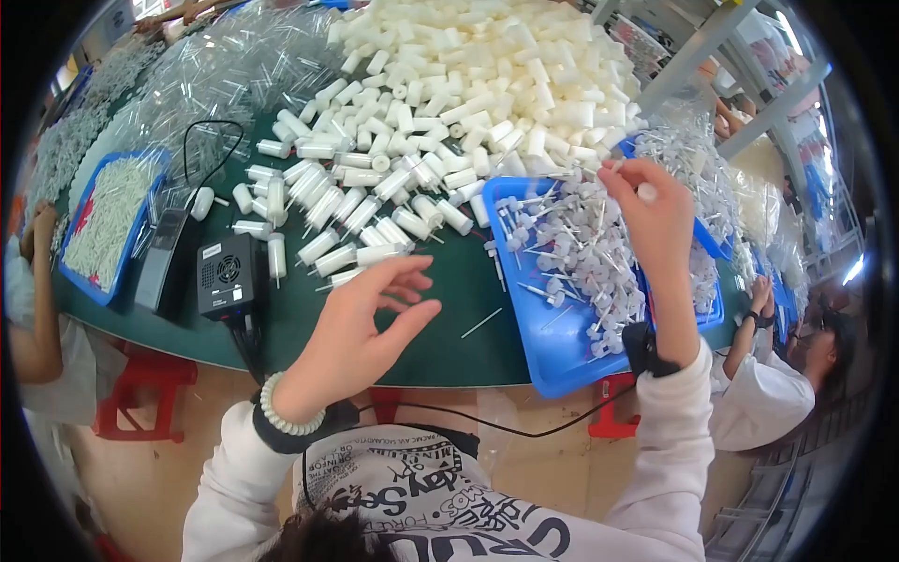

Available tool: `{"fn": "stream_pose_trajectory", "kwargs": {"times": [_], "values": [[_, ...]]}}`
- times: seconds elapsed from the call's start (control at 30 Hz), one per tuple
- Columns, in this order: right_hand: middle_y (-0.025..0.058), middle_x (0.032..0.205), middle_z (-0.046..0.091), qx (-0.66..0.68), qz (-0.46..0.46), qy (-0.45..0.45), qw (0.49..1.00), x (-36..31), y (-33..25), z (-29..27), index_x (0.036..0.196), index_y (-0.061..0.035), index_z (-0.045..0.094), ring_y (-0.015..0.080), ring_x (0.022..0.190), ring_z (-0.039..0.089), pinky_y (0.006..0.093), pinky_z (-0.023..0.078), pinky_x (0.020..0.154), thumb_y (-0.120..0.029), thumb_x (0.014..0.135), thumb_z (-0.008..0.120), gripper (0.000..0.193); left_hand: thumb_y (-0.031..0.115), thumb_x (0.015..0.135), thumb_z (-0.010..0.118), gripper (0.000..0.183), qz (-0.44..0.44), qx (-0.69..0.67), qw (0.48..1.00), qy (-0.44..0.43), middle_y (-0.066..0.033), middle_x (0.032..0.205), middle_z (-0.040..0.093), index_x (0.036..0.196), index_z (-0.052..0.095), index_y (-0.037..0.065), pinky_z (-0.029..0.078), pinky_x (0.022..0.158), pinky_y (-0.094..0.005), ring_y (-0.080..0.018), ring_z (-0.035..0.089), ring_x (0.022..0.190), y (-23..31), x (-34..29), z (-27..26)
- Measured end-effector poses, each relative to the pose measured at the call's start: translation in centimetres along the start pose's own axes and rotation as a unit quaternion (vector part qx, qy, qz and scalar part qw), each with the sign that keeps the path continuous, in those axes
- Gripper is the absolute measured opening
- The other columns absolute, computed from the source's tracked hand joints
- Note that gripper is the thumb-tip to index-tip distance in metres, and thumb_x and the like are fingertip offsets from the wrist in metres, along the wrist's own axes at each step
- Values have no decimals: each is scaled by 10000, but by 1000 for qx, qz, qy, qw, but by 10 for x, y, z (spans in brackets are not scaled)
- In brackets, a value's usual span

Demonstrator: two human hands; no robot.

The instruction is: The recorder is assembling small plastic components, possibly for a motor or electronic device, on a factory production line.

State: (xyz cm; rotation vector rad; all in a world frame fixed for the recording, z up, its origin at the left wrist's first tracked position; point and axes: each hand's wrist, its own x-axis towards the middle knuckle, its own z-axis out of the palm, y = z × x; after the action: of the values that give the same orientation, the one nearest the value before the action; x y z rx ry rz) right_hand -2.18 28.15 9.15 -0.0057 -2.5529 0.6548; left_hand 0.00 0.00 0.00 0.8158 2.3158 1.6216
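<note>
My left hand (361, 323) is over the green table with its fingers apart and holds nothing. Just beyond its fingertips lie several clear cylinders with white cores (375, 255). My right hand (655, 211) is raised above the far right part of a blue tray (552, 375). Its thumb and fingers are pinched together, and a small whitish bit shows at them, too small to name. Inside the tray is a heap of small translucent caps with thin white stems (590, 258). One thin white stick (481, 322) lies on the table between my left hand and the tray.
A large pile of white foam cylinders (506, 66) covers the far table, beside clear plastic tubes (225, 70). At left are a black box with a fan (228, 272) and cables, and a blue tray of pale sticks (117, 211). Other people sit at both sides.
</note>
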Motion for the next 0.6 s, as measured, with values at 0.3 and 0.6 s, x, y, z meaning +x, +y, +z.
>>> {"fn": "stream_pose_trajectory", "kwargs": {"times": [0.3,0.6], "values": [[20,755,623,415,43,-129,899,-83,-78,55,979,0,618,30,619,496,151,361,540,-44,809,648,178,57,871,565,286,-101,-464,880,12,-93,990,630,1150,565,-2,491,779,-262,-137,601,863,26,4,5],[79,975,588,453,34,-202,868,-88,-71,44,1098,-29,513,132,758,532,238,418,682,-5,820,562,283,-40,695,711,268,44,-258,956,136,-80,936,642,952,638,-11,474,764,-269,-135,596,838,13,-14,-11]]}}
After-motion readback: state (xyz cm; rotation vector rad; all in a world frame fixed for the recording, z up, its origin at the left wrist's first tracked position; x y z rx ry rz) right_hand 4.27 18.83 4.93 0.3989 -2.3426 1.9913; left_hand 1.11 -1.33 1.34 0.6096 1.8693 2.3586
